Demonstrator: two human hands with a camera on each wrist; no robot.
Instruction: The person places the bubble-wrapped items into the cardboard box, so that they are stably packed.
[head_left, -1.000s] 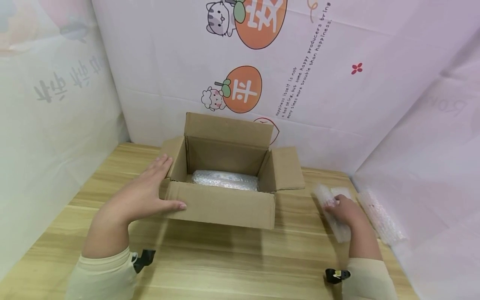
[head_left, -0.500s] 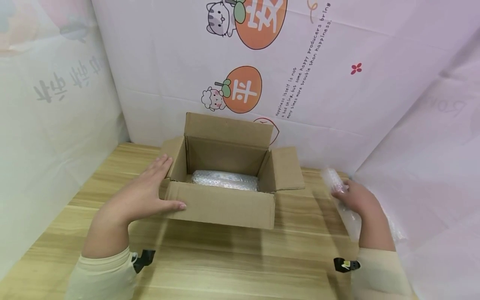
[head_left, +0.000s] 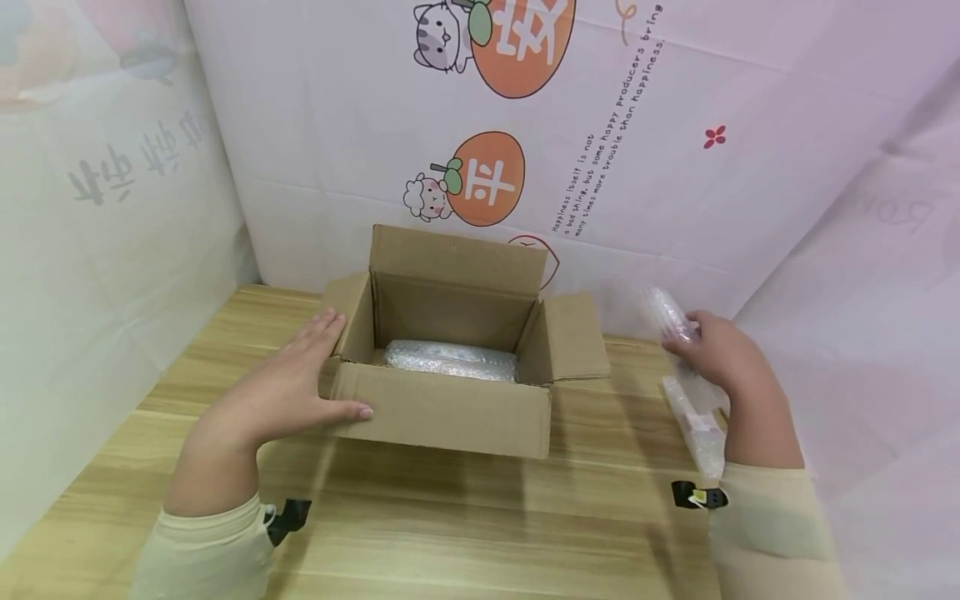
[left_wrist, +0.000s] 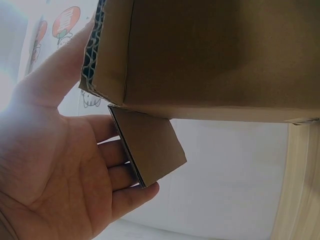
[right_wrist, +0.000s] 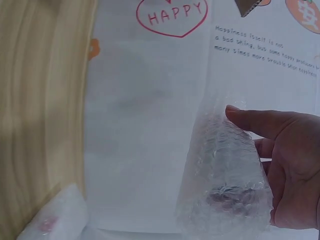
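An open cardboard box [head_left: 441, 412] stands on the table with its flaps spread. Inside it lies a bubble-wrapped package [head_left: 450, 359]. My left hand [head_left: 288, 396] spans the box's near left corner, thumb on the front flap and fingers along the left flap. The left wrist view shows those fingers, nearly straight, behind the small flap [left_wrist: 147, 147]. My right hand [head_left: 716, 350] grips another bubble-wrapped package [right_wrist: 225, 175] above the table's right side, thumb on one face. What is inside the wrap is too blurred to tell; a dark patch shows through.
One more bubble-wrapped bundle [head_left: 697, 429] lies below the right hand, partly behind the forearm. The table [head_left: 420, 533] is wood-patterned. White printed sheets [head_left: 637, 192] rise at the back and both sides, with the box close to the back one.
My right hand has lifted the bubble-wrapped package up and away toward the back sheet, slightly rightward. The left hand and the box have stayed where they were.
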